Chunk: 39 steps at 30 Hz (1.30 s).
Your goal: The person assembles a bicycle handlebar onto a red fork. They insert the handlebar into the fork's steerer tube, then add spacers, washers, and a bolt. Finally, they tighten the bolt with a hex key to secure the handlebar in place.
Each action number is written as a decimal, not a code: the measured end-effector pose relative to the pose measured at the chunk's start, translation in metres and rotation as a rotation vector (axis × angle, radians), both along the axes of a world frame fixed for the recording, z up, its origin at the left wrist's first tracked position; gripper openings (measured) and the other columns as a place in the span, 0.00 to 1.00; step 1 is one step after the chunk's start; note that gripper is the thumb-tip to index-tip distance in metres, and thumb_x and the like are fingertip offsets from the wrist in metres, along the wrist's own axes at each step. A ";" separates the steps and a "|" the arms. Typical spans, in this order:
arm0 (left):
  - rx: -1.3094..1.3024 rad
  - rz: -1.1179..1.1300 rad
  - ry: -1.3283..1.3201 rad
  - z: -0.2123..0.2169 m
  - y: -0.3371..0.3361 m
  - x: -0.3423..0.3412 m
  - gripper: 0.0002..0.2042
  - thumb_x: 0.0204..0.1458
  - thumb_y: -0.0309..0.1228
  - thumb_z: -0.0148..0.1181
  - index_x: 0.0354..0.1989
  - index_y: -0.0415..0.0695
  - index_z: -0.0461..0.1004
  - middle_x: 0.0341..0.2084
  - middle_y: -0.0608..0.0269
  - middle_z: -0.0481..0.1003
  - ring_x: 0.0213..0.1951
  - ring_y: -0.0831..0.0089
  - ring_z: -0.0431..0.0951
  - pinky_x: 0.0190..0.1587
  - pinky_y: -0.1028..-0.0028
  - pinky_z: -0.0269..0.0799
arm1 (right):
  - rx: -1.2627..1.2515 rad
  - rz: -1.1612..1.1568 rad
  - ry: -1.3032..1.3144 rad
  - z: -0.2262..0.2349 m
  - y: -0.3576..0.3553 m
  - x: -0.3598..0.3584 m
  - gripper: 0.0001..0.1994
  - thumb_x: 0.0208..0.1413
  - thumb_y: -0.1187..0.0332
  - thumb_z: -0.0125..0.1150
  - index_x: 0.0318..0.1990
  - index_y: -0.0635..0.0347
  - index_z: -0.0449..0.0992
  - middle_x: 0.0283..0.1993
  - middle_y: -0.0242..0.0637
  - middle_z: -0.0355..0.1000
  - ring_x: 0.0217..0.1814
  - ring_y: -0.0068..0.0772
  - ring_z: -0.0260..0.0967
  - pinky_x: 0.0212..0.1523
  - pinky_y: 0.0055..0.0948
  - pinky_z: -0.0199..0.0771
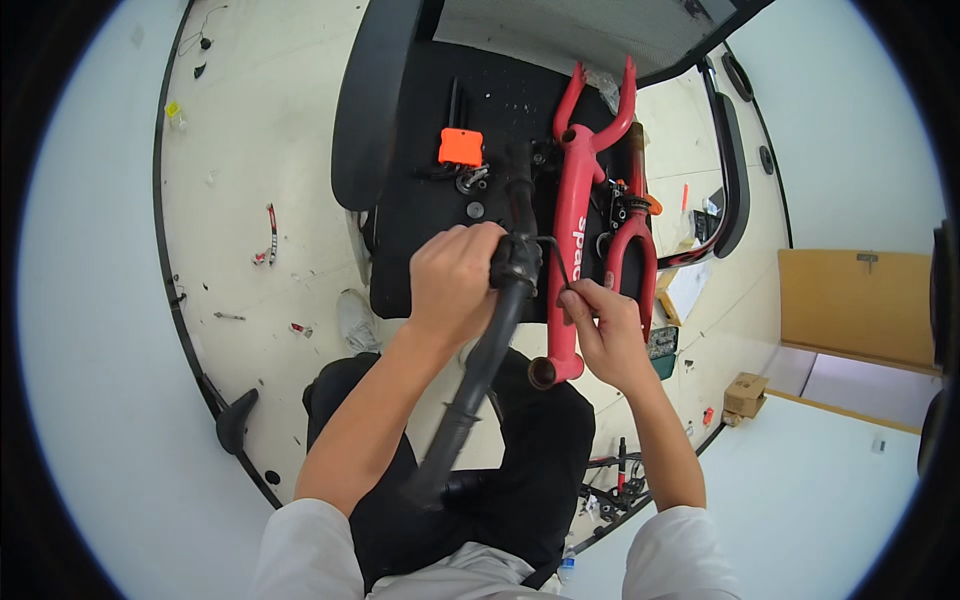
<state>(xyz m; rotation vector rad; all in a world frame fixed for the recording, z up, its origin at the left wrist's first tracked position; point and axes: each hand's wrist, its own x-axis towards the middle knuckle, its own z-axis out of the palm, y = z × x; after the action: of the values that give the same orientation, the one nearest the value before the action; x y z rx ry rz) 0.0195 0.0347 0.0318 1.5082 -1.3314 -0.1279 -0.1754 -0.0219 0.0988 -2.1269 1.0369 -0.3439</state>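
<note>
My left hand (455, 280) is clamped around the black handlebar (482, 368), my right hand (612, 335) pinched on a hex key (561, 262), forearms (362, 435) angled forward and inward.

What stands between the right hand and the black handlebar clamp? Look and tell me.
Nothing visible does: the right hand holds a hex key that reaches the black handlebar clamp, though whether its tip is seated cannot be told. The pink bicycle frame lies behind the hex key, not between.

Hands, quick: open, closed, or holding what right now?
Left hand: closed, holding the black handlebar.
Right hand: closed, pinching the bent black hex key.
</note>
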 end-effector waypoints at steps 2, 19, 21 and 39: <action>0.163 -0.081 -0.037 -0.004 0.001 -0.009 0.16 0.35 0.31 0.72 0.30 0.42 0.72 0.21 0.59 0.73 0.25 0.57 0.75 0.29 0.62 0.70 | 0.075 -0.069 -0.023 -0.021 -0.001 -0.012 0.09 0.64 0.71 0.56 0.38 0.71 0.76 0.25 0.46 0.71 0.24 0.33 0.69 0.29 0.31 0.69; 0.428 -0.188 -0.069 -0.036 -0.021 -0.041 0.18 0.39 0.31 0.68 0.34 0.40 0.66 0.15 0.53 0.75 0.23 0.54 0.80 0.25 0.59 0.75 | -0.012 -0.345 0.092 -0.052 0.014 -0.029 0.19 0.67 0.61 0.56 0.28 0.71 0.74 0.16 0.44 0.61 0.17 0.26 0.55 0.21 0.32 0.58; 0.426 -0.196 -0.085 -0.034 -0.023 -0.043 0.18 0.39 0.30 0.68 0.34 0.40 0.65 0.16 0.53 0.75 0.23 0.54 0.80 0.25 0.58 0.76 | 0.017 -0.393 0.115 -0.050 0.025 -0.028 0.20 0.67 0.61 0.55 0.27 0.71 0.74 0.15 0.44 0.62 0.16 0.25 0.54 0.21 0.32 0.58; 0.506 -0.384 0.039 -0.014 -0.031 -0.002 0.18 0.35 0.25 0.67 0.34 0.39 0.66 0.17 0.48 0.74 0.27 0.45 0.77 0.31 0.54 0.70 | -0.738 0.666 0.153 0.020 0.000 -0.014 0.17 0.44 0.75 0.70 0.44 0.63 0.81 0.42 0.41 0.75 0.45 0.42 0.76 0.45 0.38 0.79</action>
<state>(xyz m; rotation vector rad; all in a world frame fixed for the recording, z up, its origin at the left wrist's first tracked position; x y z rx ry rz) 0.0170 0.0041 0.0178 1.6251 -1.6228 -0.7844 -0.1897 -0.0215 0.1186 -3.0409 0.2112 -0.2517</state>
